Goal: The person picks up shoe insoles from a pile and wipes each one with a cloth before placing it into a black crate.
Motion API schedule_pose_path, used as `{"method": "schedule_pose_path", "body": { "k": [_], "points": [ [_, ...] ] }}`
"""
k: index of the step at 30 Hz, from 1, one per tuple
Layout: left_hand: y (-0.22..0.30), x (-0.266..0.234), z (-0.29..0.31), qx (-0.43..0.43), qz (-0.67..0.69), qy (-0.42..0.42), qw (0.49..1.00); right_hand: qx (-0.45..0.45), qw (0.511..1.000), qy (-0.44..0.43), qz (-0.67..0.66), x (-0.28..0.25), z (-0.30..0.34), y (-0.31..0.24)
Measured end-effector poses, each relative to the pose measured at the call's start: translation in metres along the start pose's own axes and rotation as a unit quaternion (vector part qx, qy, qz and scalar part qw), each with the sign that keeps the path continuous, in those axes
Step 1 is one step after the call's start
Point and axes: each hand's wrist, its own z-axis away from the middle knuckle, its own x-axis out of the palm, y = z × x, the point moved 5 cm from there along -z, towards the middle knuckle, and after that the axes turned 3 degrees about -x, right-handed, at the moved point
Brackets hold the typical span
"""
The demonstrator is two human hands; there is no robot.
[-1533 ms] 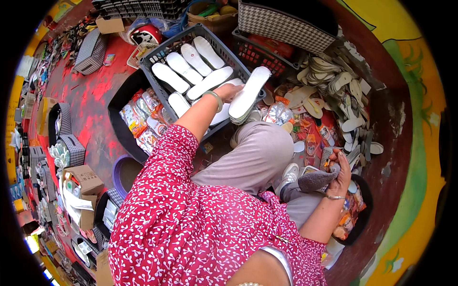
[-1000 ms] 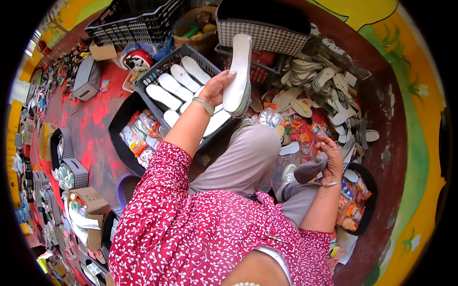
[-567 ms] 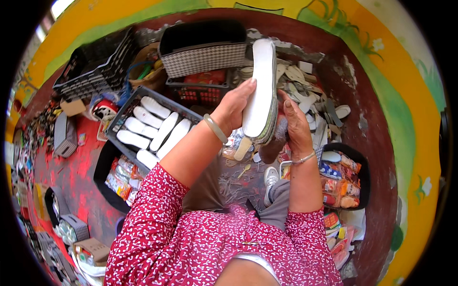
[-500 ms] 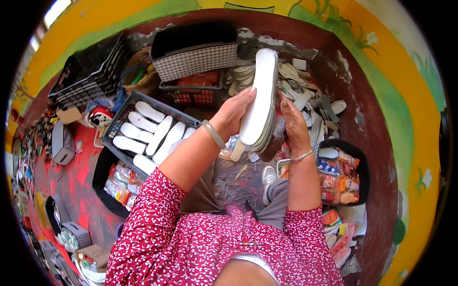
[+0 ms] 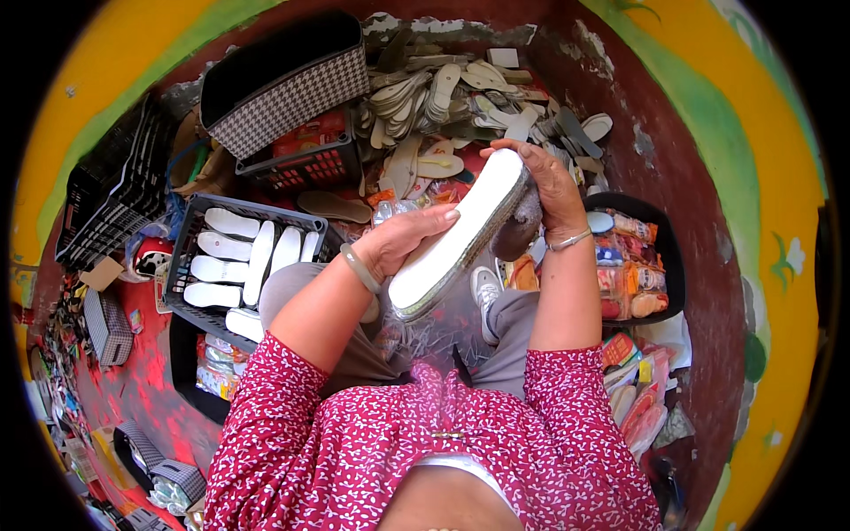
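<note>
I hold a thick stack of white insoles (image 5: 460,243) in front of me, tilted, with its top end up and to the right. Its side looks layered and grey-green. My left hand (image 5: 409,241) is closed on its left edge, thumb lying across the white top face. Around the upper end curls my right hand (image 5: 551,190), its fingertips over the edge. A dark brown, partly fuzzy thing (image 5: 519,232) shows between the stack and my right palm; its kind I cannot make out. More white insoles (image 5: 221,268) lie in a dark plastic crate (image 5: 189,237) at my left.
Loose insoles (image 5: 416,97) are heaped by the far wall. A houndstooth fabric bin (image 5: 292,102) sits on a crate at far left. Packaged goods (image 5: 630,265) fill a black bin at my right. Thread-like scraps (image 5: 425,334) litter the floor between my feet.
The insole stack has come nearer and lower, tilting further to the right. My right hand has shifted up to its top end; my left hand has moved lower. The view has also shifted.
</note>
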Motion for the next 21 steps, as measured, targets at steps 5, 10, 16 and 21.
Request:
{"method": "schedule_pose_path", "body": {
  "k": [5, 10, 16, 21],
  "points": [
    [0.006, 0.006, 0.004, 0.017, 0.025, -0.004, 1.0, 0.038, 0.999, 0.002, 0.035, -0.009, -0.005, 0.017],
    [0.006, 0.003, 0.006, 0.034, 0.022, 0.001, 0.999, 0.023, 0.999, -0.033, 0.029, 0.001, -0.01, 0.019],
    [0.006, -0.002, 0.002, 0.051, 0.073, -0.01, 0.996, -0.022, 0.993, -0.046, 0.102, 0.008, -0.01, 0.013],
    [0.013, -0.003, 0.008, 0.062, 0.067, -0.018, 0.996, -0.003, 0.989, -0.022, 0.149, 0.011, -0.008, 0.014]
  ]
}}
